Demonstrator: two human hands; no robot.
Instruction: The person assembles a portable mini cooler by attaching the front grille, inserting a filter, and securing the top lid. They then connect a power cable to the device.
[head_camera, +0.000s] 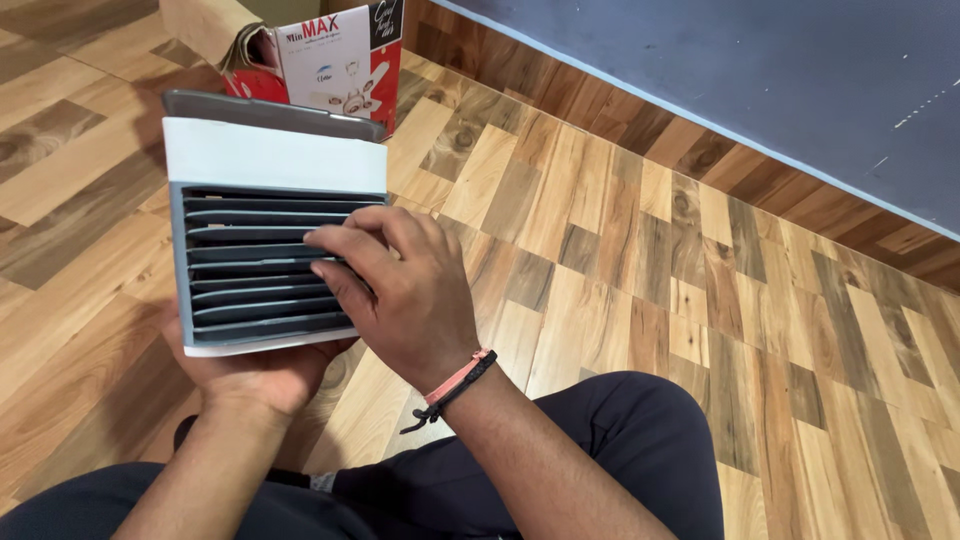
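A small white box-shaped air cooler with grey slatted louvres on its front is held above the wooden floor. My left hand cups it from underneath and carries its weight. My right hand lies across the right side of the louvres, with fingertips resting on the grey slats. A pink and black cord bracelet sits on my right wrist.
A red and white cardboard box printed with pictures of a fan stands behind the cooler. The wood-pattern floor runs to a wooden skirting and a dark blue-grey wall at the upper right. My legs in dark trousers fill the bottom.
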